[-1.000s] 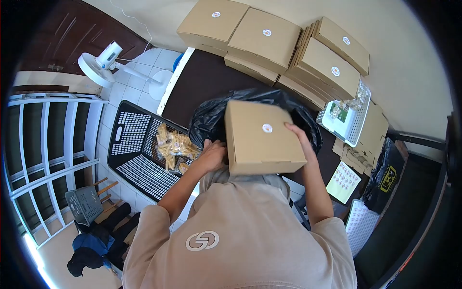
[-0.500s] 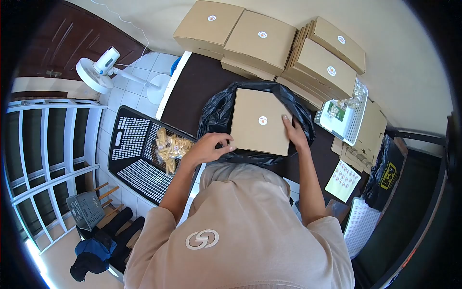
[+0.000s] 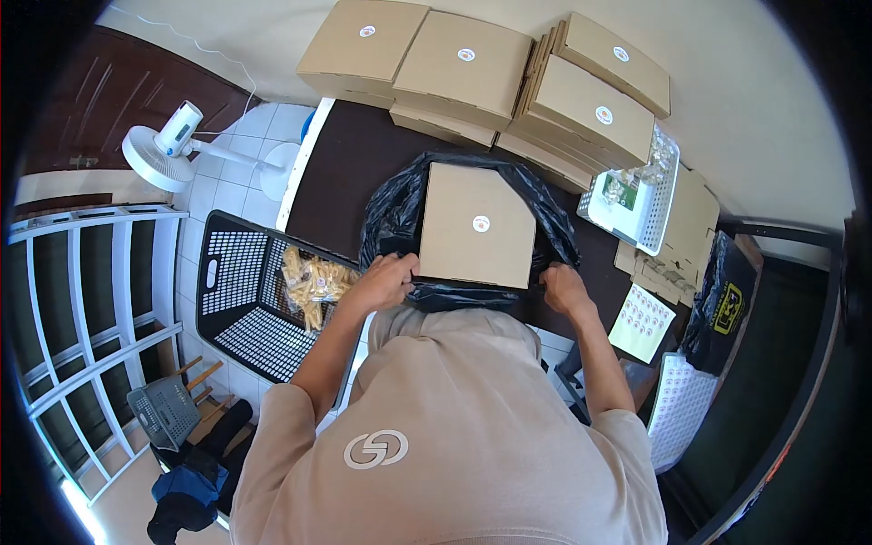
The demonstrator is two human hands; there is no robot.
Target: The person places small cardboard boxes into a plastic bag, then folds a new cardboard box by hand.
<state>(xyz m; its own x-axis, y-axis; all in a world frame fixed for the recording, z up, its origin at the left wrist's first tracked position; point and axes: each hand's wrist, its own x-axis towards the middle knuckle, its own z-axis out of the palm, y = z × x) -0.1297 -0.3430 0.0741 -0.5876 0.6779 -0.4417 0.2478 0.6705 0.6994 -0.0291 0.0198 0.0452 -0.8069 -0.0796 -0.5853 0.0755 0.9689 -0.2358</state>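
Observation:
A flat brown cardboard box (image 3: 474, 250) with a round sticker lies inside a black plastic bag (image 3: 386, 213), whose rim is bunched around it on the dark table. My left hand (image 3: 389, 280) is closed on the bag's edge by the box's lower left corner. At the lower right side, my right hand (image 3: 565, 287) has its fingers curled round the bag's rim, just off the box. Parts of the bag beneath the box and inside my fingers are hidden.
Stacked cardboard boxes (image 3: 463, 68) line the wall behind the dark table (image 3: 350, 150). A white basket (image 3: 649, 218) and sticker sheet (image 3: 641, 322) lie to the right. Left of me are a black crate (image 3: 241, 341) with bagged snacks (image 3: 313, 277) and a white fan (image 3: 159, 159).
Both hands have left the box and now grip the bag's rim at either side. My right hand moved down from the box's right edge. The whole view has shifted slightly.

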